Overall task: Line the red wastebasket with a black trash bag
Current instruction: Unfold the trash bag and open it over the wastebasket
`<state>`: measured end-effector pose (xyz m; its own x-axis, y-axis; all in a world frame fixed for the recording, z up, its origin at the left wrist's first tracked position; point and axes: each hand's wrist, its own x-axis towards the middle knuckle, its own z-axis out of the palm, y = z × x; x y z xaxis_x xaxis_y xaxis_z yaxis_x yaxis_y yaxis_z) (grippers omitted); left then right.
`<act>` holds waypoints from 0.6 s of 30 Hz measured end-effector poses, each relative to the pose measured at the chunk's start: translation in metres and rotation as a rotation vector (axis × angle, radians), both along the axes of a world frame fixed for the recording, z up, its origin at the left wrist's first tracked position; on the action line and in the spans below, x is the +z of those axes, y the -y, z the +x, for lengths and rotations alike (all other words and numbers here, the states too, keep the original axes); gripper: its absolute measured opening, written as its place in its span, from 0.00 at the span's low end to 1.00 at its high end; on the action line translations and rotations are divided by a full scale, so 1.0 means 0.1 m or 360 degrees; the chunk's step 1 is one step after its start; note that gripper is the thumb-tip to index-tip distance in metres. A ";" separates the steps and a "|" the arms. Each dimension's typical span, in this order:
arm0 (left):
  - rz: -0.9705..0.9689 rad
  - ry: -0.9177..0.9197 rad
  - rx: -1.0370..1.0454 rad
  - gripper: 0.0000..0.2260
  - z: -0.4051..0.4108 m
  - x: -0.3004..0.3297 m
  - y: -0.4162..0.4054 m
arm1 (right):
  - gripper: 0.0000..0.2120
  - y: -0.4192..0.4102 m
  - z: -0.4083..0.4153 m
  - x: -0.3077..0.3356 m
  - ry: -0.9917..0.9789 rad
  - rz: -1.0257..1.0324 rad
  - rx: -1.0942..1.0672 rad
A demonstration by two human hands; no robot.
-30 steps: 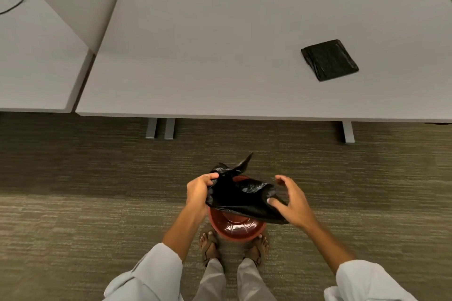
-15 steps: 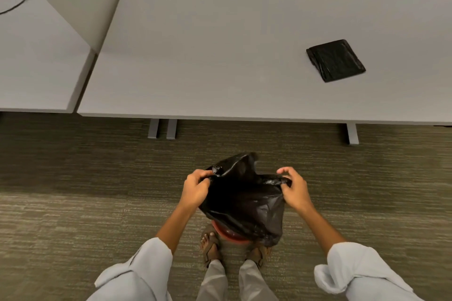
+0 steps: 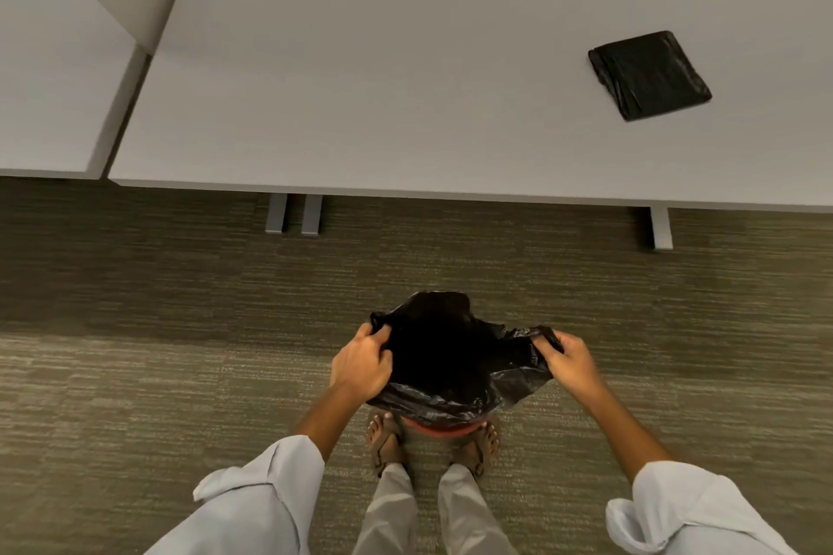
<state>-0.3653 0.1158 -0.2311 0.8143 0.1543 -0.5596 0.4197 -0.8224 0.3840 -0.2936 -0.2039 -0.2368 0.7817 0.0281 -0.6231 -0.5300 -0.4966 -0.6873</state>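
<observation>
A black trash bag (image 3: 450,361) hangs spread open between my two hands above the floor. My left hand (image 3: 360,363) grips its left edge. My right hand (image 3: 570,361) pinches the right edge. Under the bag, only a thin arc of the red wastebasket (image 3: 444,430) shows, standing on the carpet just ahead of my sandalled feet. The bag hides the basket's mouth and most of its body.
A white desk (image 3: 405,81) fills the top of the view, its front edge ahead of the bag. A folded stack of black bags (image 3: 649,74) lies on it at the right. Desk legs (image 3: 293,214) stand on the carpet. A second desk (image 3: 45,81) sits at the left.
The crumpled bag has been pulled wide open, my hands moving apart. It now covers almost all of the red wastebasket, whose inside was visible one second ago. The view has tilted downward.
</observation>
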 end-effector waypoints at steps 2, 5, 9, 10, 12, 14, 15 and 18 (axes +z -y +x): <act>0.0041 -0.0065 -0.0049 0.23 -0.03 -0.10 0.02 | 0.08 -0.01 -0.02 -0.11 0.0060 -0.0133 0.0013; 0.0092 -0.0164 -0.0108 0.25 -0.06 -0.28 0.05 | 0.06 -0.02 -0.04 -0.26 0.0133 -0.0235 0.0007; 0.0099 -0.0214 -0.0173 0.30 -0.06 -0.63 0.05 | 0.16 0.02 -0.01 -0.59 0.0231 -0.0278 0.0006; 0.0105 -0.0231 -0.0195 0.32 -0.05 -0.74 0.06 | 0.17 0.03 0.00 -0.68 0.0233 -0.0264 0.0052; 0.0131 -0.0290 -0.0248 0.34 -0.02 -0.96 0.05 | 0.19 0.04 0.00 -0.87 0.0247 -0.0262 0.0227; 0.0157 -0.0351 -0.0271 0.35 0.03 -1.15 0.04 | 0.22 0.05 -0.02 -1.07 0.0290 -0.0296 0.0393; 0.0165 -0.0375 -0.0282 0.35 0.07 -1.24 0.04 | 0.24 0.06 -0.02 -1.16 0.0305 -0.0297 0.0461; 0.0178 -0.0422 -0.0326 0.36 0.18 -1.47 0.04 | 0.29 0.09 0.00 -1.44 0.0335 -0.0298 0.0622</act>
